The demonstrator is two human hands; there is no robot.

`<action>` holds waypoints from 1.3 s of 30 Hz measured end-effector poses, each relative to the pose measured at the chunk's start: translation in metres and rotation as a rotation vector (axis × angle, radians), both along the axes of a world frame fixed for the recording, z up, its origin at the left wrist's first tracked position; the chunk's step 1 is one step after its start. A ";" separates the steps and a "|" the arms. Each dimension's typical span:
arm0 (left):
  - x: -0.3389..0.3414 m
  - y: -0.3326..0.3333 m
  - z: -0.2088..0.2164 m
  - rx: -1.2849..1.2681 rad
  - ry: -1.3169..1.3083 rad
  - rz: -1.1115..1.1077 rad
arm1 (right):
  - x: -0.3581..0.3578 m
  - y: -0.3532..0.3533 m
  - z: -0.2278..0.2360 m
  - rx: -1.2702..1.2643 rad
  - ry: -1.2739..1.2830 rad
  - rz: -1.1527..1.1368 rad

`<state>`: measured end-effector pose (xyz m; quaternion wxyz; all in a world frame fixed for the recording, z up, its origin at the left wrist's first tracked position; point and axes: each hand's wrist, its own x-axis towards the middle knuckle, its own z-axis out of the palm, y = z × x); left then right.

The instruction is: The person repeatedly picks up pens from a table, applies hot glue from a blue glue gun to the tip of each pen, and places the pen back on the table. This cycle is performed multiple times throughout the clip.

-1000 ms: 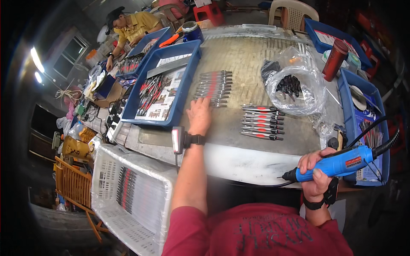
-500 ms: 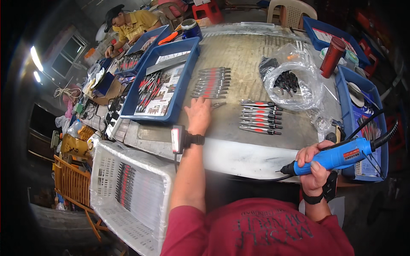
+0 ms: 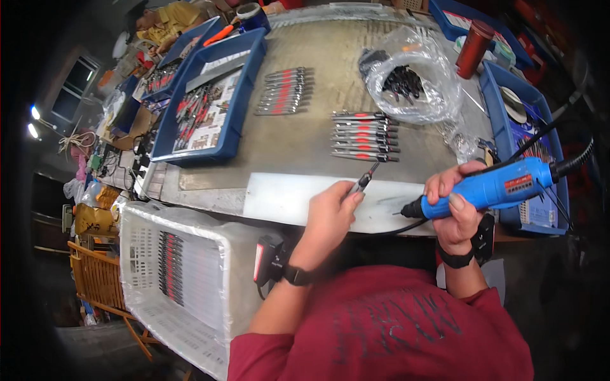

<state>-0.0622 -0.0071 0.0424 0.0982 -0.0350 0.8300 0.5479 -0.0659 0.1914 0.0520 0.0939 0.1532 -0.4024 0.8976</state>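
Note:
Between the thumb and fingers of my left hand (image 3: 329, 214) is a slim grey pen-shaped tool (image 3: 363, 182), its dark thin end pointing up and away. Its exact kind does not show. My right hand (image 3: 459, 213) is closed round a blue electric screwdriver (image 3: 495, 188), whose bit points left, a short way from my left hand. A white board (image 3: 279, 197) lies along the table's near edge, below both hands. Beyond it lies a row of similar tools with red middles (image 3: 364, 137). A second such row (image 3: 284, 91) lies farther left.
A blue tray (image 3: 227, 147) at left holds loose pen-shaped tools on newspaper. A clear plastic bag (image 3: 448, 95) holds black parts. At right stand a dark red cylinder (image 3: 473, 51) and another blue tray (image 3: 492, 114). A white crate (image 3: 222, 238) sits at lower left. A person in yellow (image 3: 171, 19) sits far left.
My left hand has come back from the far-left row toward the white board, now with a pen-shaped tool in its fingers. My right hand still grips the screwdriver. The whole view has shifted.

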 end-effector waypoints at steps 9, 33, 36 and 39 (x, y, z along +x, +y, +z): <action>0.056 0.003 -0.025 0.349 -0.350 0.016 | -0.004 -0.009 0.002 0.026 0.056 -0.025; 0.060 0.007 -0.041 0.684 -0.521 0.210 | 0.001 -0.045 0.003 0.176 0.044 0.066; 0.060 0.007 -0.041 0.696 -0.516 0.206 | 0.001 -0.048 0.003 0.183 0.048 0.086; 0.060 0.008 -0.040 0.701 -0.519 0.210 | -0.001 -0.049 0.003 0.192 0.063 0.101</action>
